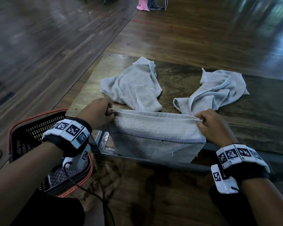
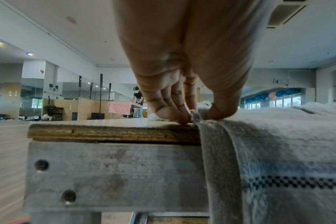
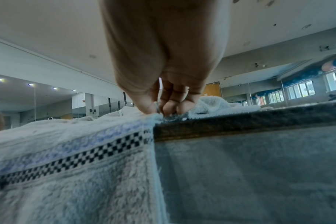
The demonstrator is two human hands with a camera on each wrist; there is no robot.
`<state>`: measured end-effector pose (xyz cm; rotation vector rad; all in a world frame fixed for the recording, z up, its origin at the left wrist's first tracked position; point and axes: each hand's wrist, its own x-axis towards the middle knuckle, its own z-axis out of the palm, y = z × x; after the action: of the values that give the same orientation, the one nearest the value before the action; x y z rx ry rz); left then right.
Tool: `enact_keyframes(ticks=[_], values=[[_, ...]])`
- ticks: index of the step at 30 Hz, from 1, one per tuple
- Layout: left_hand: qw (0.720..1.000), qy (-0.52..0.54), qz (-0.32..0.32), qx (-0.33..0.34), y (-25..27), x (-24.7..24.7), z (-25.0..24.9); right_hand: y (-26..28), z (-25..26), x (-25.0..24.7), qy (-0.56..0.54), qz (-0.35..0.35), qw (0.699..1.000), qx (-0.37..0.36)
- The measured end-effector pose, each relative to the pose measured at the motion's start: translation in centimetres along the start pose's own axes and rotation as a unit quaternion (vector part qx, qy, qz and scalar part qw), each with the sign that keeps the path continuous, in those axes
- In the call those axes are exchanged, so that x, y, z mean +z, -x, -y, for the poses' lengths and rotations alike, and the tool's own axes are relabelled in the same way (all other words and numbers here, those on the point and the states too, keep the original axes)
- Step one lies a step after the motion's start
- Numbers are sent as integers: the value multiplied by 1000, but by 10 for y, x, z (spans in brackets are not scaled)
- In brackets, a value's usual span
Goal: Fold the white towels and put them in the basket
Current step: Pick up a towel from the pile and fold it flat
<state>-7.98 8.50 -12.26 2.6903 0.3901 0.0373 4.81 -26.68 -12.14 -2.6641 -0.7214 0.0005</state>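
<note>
A white towel [image 1: 155, 128] with a checkered stripe lies over the near edge of the wooden table [image 1: 178, 79], its lower part hanging down. My left hand [image 1: 110, 110] pinches its far left corner [image 2: 197, 116] between thumb and fingers. My right hand [image 1: 200, 120] pinches the far right corner [image 3: 157, 116] the same way. Two more white towels lie crumpled further back: one at centre [image 1: 131, 85], one at right [image 1: 219, 90]. A black basket with an orange rim [image 1: 31, 132] stands on the floor at my left, partly hidden by my left forearm.
The table's grey metal frame [image 2: 115, 174] runs under the wooden top. A black cable [image 1: 88, 191] trails from my left wrist across the floor. In the left wrist view, a person [image 2: 138, 103] stands far off by a pink cloth [image 2: 119, 107].
</note>
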Motion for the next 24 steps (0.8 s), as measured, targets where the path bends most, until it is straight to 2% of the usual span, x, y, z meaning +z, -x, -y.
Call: enact_keyframes(ticks=[4, 10, 17, 24], values=[[998, -35, -23, -39, 4, 4, -2, 0, -2, -3, -5, 7, 1000, 3], [999, -46, -23, -5, 2, 2, -10, 15, -9, -6, -13, -9, 1000, 16], [999, -11, -24, 39, 9, 5, -19, 33, -27, -7, -2, -27, 999, 18], [996, 37, -33, 68, 5, 14, -27, 36, -42, -10, -50, -45, 998, 19]])
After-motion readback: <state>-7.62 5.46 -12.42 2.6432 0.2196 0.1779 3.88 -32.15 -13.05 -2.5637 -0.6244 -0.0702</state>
